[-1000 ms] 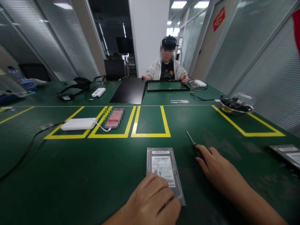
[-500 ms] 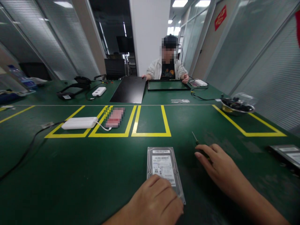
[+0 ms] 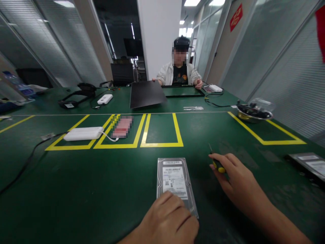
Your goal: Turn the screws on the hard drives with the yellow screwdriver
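screwdriver (image 3: 219,167) within right grip (image 3: 235,173)

1. Dim; ceiling lights (image 3: 193,2) shine white along the top.
2. Shadow darkens the table (image 3: 218,220) near the bottom edge.
3. Glare pales the tape (image 3: 144,140).
4. Distortion slants the walls (image 3: 286,51) at both sides.
5. The bottle (image 3: 19,84) is smeared.
6. Pixelation covers the face (image 3: 179,57) and phone (image 3: 123,127).

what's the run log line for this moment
left grip: over hard drive, near end; right grip: holding screwdriver, apart from drive; drive: on table, label up
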`<control>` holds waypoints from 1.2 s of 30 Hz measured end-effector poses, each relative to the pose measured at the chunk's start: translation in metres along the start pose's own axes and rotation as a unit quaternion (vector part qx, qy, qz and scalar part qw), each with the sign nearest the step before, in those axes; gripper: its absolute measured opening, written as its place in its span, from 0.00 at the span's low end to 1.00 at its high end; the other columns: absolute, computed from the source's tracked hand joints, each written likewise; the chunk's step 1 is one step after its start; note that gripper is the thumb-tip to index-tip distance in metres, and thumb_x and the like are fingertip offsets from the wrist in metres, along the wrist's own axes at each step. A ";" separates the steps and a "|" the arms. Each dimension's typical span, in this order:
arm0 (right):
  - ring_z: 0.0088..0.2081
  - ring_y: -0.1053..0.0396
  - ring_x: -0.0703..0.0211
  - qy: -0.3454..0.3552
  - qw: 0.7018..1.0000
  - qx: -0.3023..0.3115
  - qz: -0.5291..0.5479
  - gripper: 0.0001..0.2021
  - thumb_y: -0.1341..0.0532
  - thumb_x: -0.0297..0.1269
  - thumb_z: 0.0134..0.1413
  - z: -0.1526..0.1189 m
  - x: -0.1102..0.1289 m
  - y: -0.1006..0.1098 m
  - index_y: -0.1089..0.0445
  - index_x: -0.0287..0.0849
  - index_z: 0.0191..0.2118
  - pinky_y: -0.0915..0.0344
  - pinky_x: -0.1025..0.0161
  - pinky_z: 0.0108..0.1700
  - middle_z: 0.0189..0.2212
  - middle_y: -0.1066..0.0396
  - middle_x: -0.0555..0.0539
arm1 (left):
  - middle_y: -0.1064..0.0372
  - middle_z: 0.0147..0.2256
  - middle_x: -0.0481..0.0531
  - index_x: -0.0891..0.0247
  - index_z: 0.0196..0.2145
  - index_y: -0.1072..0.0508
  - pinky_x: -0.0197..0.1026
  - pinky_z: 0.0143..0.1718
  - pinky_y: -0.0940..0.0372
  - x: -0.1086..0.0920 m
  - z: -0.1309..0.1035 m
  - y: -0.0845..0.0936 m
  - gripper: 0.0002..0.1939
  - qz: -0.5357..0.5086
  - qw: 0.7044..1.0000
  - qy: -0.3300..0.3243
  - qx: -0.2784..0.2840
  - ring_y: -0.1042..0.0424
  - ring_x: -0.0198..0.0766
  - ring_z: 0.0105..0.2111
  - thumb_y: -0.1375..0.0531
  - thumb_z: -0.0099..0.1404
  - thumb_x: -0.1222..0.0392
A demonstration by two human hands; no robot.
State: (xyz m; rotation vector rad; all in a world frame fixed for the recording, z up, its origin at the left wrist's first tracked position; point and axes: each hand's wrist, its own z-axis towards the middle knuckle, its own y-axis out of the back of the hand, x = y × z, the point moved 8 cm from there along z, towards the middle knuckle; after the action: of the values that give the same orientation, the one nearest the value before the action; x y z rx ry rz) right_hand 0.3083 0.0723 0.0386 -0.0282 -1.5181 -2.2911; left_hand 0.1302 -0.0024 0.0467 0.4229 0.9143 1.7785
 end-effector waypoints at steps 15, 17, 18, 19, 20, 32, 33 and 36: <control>0.36 0.33 0.56 0.023 0.999 0.020 -0.011 0.15 0.49 0.38 0.67 -0.005 0.005 -0.004 0.38 0.42 0.57 0.32 0.57 0.38 0.39 0.36 0.44 | 0.34 0.26 0.49 0.64 0.29 0.30 0.44 0.32 0.48 0.008 -0.003 -0.010 0.11 0.032 0.998 0.061 0.001 0.39 0.40 0.29 0.46 0.71 0.66; 0.36 0.33 0.56 0.025 0.999 0.021 -0.016 0.15 0.49 0.38 0.67 -0.005 0.005 -0.004 0.38 0.42 0.56 0.32 0.57 0.37 0.39 0.36 0.44 | 0.33 0.26 0.49 0.64 0.30 0.30 0.44 0.33 0.50 0.010 -0.004 -0.011 0.10 0.030 0.997 0.073 0.002 0.39 0.40 0.30 0.45 0.71 0.65; 0.36 0.33 0.56 0.026 0.999 0.020 -0.017 0.15 0.49 0.38 0.68 -0.005 0.005 -0.005 0.38 0.42 0.56 0.32 0.57 0.37 0.39 0.36 0.44 | 0.33 0.27 0.49 0.64 0.30 0.30 0.44 0.33 0.50 0.011 -0.004 -0.011 0.10 0.028 0.997 0.078 0.002 0.39 0.40 0.30 0.45 0.70 0.64; 0.36 0.33 0.56 0.027 0.999 0.019 -0.019 0.15 0.49 0.38 0.68 -0.005 0.006 -0.005 0.38 0.42 0.56 0.32 0.57 0.37 0.39 0.36 0.44 | 0.33 0.27 0.49 0.63 0.30 0.30 0.44 0.33 0.51 0.011 -0.004 -0.011 0.09 0.028 0.996 0.082 0.000 0.39 0.40 0.31 0.44 0.70 0.63; 0.35 0.33 0.56 0.028 0.999 0.018 -0.019 0.15 0.49 0.39 0.68 -0.005 0.006 -0.004 0.38 0.42 0.56 0.32 0.57 0.37 0.39 0.36 0.44 | 0.33 0.26 0.48 0.63 0.30 0.30 0.45 0.34 0.51 0.012 -0.004 -0.010 0.09 0.030 0.996 0.084 -0.003 0.39 0.40 0.31 0.43 0.69 0.63; 0.36 0.32 0.55 0.045 0.999 0.015 -0.018 0.15 0.49 0.37 0.67 -0.007 0.007 -0.005 0.38 0.42 0.56 0.30 0.57 0.37 0.39 0.35 0.44 | 0.37 0.22 0.46 0.63 0.25 0.32 0.46 0.32 0.53 0.003 0.001 -0.008 0.10 0.071 0.993 0.077 -0.057 0.42 0.40 0.28 0.39 0.64 0.66; 0.36 0.32 0.55 0.048 0.999 0.012 -0.020 0.15 0.49 0.37 0.67 -0.006 0.008 -0.005 0.38 0.42 0.56 0.30 0.57 0.37 0.39 0.35 0.44 | 0.37 0.22 0.46 0.63 0.25 0.32 0.46 0.32 0.53 0.003 0.001 -0.008 0.10 0.072 0.992 0.081 -0.059 0.42 0.40 0.27 0.39 0.64 0.66; 0.36 0.32 0.55 0.049 0.998 0.011 -0.024 0.15 0.49 0.38 0.67 -0.006 0.008 -0.005 0.38 0.42 0.56 0.30 0.56 0.36 0.39 0.35 0.44 | 0.36 0.21 0.46 0.63 0.24 0.32 0.46 0.33 0.54 0.003 0.002 -0.008 0.11 0.070 0.991 0.089 -0.067 0.42 0.40 0.28 0.38 0.64 0.64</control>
State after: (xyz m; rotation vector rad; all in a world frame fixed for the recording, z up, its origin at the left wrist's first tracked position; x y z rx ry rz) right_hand 0.3002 0.0662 0.0332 0.1249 -1.5100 -2.2772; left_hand 0.1359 0.0020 0.0415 0.2502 0.8990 2.0184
